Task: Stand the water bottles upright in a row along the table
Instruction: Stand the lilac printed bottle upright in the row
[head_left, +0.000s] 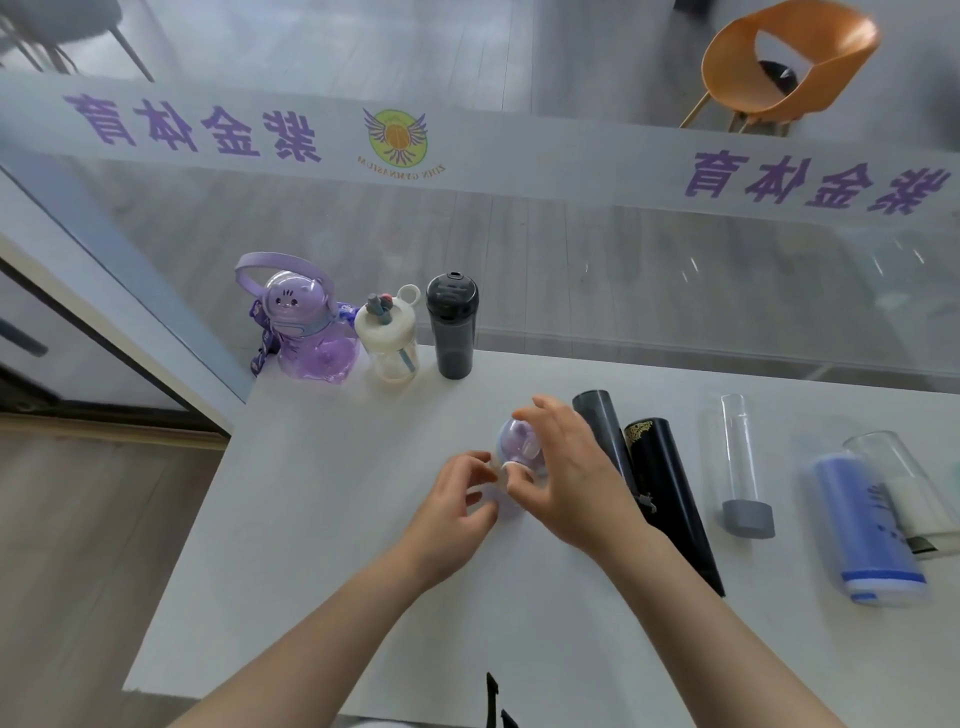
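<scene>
While upright, purple bottle (519, 447) gripped between both hands (519, 493).

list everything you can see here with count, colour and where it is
standing bottles: 3, at the table's far left edge: purple cartoon bottle, cream bottle, dark grey bottle
lying bottles: 5, on the right: grey tube, black bottle, clear bottle with grey cap, blue bottle, clear bottle with white part
small purple bottle: 1, table centre, between both hands
table: 1, white
chair: 1, orange, beyond the glass, top right
glass partition: 1, white band with purple lettering
left hand: touching the small purple bottle
right hand: gripping the small purple bottle
</scene>
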